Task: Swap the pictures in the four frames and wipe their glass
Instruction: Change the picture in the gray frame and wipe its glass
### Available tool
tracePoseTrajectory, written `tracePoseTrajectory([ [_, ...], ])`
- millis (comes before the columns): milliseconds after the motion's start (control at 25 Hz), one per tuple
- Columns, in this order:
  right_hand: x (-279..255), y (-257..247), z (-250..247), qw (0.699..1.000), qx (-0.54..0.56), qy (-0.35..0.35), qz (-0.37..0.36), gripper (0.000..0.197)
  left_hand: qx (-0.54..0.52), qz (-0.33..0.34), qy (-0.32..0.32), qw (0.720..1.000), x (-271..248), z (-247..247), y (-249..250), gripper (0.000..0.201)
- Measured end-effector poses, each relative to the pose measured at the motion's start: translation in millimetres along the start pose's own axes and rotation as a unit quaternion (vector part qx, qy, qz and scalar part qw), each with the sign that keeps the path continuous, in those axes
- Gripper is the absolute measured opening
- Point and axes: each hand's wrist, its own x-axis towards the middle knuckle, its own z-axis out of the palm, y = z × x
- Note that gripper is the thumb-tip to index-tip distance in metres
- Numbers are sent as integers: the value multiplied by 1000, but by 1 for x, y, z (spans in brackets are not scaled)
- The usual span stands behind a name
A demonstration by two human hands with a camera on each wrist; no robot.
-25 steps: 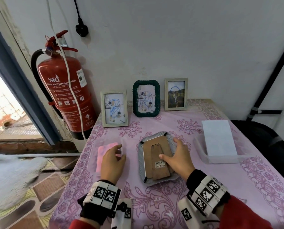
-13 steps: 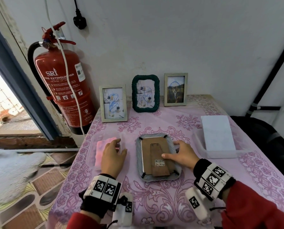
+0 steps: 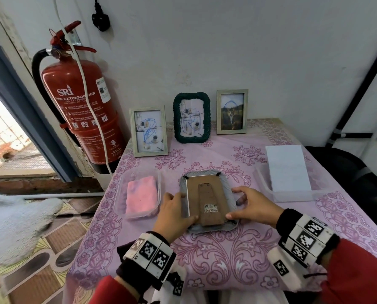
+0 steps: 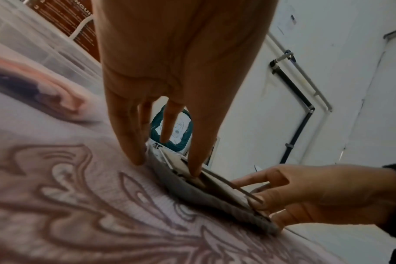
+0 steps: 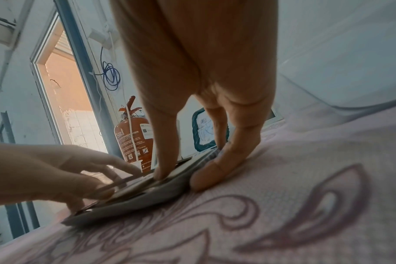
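Note:
A grey picture frame [image 3: 205, 172] lies face down in the middle of the table, brown backing board and stand upward. My left hand [image 3: 183, 207] grips its left edge, thumb on the backing near the lower left corner and fingers beside the rim. My right hand [image 3: 231, 202] holds the right edge the same way, thumb by the lower right clip. In the left wrist view my left hand [image 4: 166, 166] straddles the grey frame [image 4: 192, 194]. The right wrist view shows my right hand [image 5: 180, 179] pressing the grey frame [image 5: 136, 201]. The frame's glass is hidden underneath.
Three frames stand along the wall: a pale one [image 3: 149, 131], a green one [image 3: 192, 117] and another pale one [image 3: 232, 111]. A pink cloth [image 3: 142, 197] lies in a clear tray [image 3: 117, 194] on the left. White paper [image 3: 287, 170] lies in a clear tray at right. A fire extinguisher [image 3: 82, 110] hangs past the table's left edge.
My left hand left the pink cloth and came to the frame's left edge. My right hand slid off the backing to the right edge, and the frame now lies squarer.

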Motion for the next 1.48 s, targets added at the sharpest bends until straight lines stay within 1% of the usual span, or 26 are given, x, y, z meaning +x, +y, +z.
tracePoseTrajectory([
  [120, -1, 1, 0, 1000, 28, -9, 3, 87, -37, -30, -13, 999, 2, -2, -5, 79],
  [240, -1, 0, 2, 996, 82, -17, 13, 83, -96, -29, -45, 994, 4, -6, -8, 77],
  [360, 0, 1, 3, 995, 98, -13, 14, 80, -129, -30, -49, 990, 4, -8, -10, 76],
  [440, -1, 2, 4, 993, 113, -14, 16, 79, -139, -27, -50, 989, 3, -7, -11, 78],
  [560, -1, 4, 5, 991, 130, -12, 18, 77, -117, -14, -53, 992, 4, -5, -12, 81],
  [680, -2, 5, 4, 990, 140, -16, 20, 77, -143, -23, -52, 988, 4, -7, -12, 79],
  [840, -1, 5, 4, 987, 154, -28, 27, 76, -192, -25, -55, 979, 1, -7, -11, 68],
  [1120, -1, 9, 4, 978, 203, -43, 32, 74, -198, -23, -58, 978, -1, -9, -11, 66],
  [1320, -6, 9, 3, 979, 192, -53, 37, 72, -192, -25, -69, 979, -1, -8, -14, 70],
  [1440, -9, 10, -1, 978, 186, -80, 48, 69, -192, -32, -82, 977, -2, -9, -13, 68],
  [1480, -9, 9, -4, 980, 174, -83, 53, 67, -175, -34, -77, 981, -1, -10, -11, 66],
])
